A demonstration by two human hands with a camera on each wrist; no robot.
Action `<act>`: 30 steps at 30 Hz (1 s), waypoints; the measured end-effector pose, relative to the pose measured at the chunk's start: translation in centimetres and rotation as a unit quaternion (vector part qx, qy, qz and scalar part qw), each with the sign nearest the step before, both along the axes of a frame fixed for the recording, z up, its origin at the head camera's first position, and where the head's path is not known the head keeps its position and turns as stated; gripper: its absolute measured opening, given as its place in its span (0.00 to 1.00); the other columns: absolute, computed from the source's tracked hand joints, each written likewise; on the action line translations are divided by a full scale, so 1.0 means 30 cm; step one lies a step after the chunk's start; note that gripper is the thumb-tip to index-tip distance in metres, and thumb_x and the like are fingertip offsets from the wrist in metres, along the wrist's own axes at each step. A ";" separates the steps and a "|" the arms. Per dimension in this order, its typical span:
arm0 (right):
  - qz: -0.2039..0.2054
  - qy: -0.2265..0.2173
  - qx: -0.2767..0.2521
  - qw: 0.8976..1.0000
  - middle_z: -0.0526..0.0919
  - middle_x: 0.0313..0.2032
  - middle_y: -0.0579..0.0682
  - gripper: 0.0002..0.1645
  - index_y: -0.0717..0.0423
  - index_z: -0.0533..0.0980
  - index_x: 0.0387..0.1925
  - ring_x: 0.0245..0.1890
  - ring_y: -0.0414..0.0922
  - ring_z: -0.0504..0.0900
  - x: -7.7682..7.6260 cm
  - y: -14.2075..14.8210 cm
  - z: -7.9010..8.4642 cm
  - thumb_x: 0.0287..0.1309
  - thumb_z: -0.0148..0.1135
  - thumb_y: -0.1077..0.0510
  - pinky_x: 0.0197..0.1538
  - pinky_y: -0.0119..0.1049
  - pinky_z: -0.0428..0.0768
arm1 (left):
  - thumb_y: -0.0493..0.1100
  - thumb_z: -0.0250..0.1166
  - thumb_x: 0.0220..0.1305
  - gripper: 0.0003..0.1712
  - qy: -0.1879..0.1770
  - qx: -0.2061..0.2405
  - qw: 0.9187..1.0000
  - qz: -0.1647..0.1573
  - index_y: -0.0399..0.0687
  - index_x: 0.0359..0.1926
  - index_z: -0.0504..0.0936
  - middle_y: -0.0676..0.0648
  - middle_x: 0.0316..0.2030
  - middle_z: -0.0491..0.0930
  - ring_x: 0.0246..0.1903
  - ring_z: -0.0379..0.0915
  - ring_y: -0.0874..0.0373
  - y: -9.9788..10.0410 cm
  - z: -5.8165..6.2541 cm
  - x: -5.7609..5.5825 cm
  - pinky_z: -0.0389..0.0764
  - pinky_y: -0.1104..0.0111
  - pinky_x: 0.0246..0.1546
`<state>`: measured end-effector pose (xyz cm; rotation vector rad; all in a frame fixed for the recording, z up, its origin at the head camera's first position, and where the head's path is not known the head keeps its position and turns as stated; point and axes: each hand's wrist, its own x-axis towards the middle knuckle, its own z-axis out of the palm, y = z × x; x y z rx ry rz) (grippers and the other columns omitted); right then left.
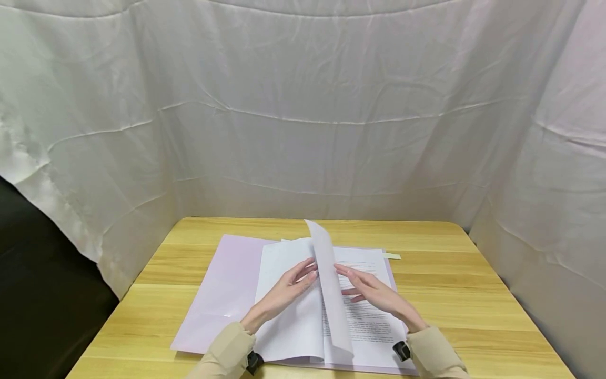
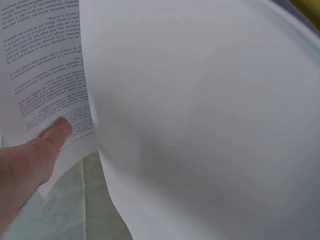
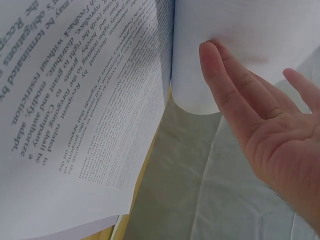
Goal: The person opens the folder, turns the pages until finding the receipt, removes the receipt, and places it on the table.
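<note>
Printed papers [image 1: 364, 316] lie in an opened pale lilac folder [image 1: 222, 289] on the table. One sheet [image 1: 331, 295] stands raised and curved between the two hands. On its left side my left hand [image 1: 284, 289] has its fingers at the sheet; in the left wrist view this hand [image 2: 30, 160] is beside a printed face, with a turned blank page [image 2: 200, 110] filling the right. My right hand [image 1: 379, 295] meets the sheet from the other side. In the right wrist view its extended fingertips [image 3: 211, 57] touch the blank face of the sheet.
A wooden table [image 1: 454, 295] carries the folder. A pale yellow tab [image 1: 392, 256] sticks out at the papers' upper right edge. Light grey curtains [image 1: 331, 131] surround the table, and a dark area [image 1: 42, 295] shows at the left.
</note>
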<state>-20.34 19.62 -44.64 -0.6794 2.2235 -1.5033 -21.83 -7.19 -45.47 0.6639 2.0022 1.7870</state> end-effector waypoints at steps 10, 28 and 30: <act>0.010 0.008 0.004 1.000 0.56 0.77 0.66 0.33 0.57 0.55 0.78 0.64 0.70 0.74 0.004 -0.014 0.007 0.82 0.30 0.46 0.61 0.62 0.79 | 0.46 0.51 0.80 0.38 -0.079 0.077 0.994 0.003 0.34 0.78 0.46 0.26 0.72 0.61 0.70 0.67 0.40 -0.011 -0.006 -0.011 0.72 0.59 0.70; 0.005 0.021 0.004 1.000 0.58 0.76 0.67 0.33 0.58 0.56 0.77 0.63 0.68 0.77 -0.007 -0.012 -0.017 0.82 0.30 0.46 0.58 0.58 0.82 | 0.33 0.57 0.71 0.36 -0.124 0.096 0.982 0.105 0.34 0.76 0.56 0.49 0.43 0.84 0.41 0.83 0.64 -0.052 -0.012 -0.025 0.86 0.71 0.48; 0.004 0.022 0.004 1.000 0.58 0.76 0.67 0.33 0.59 0.56 0.77 0.62 0.68 0.77 -0.008 -0.012 -0.016 0.82 0.30 0.46 0.58 0.58 0.82 | 0.32 0.59 0.70 0.35 -0.119 0.084 0.980 0.134 0.33 0.74 0.58 0.45 0.44 0.84 0.41 0.83 0.63 -0.054 -0.013 -0.025 0.86 0.70 0.46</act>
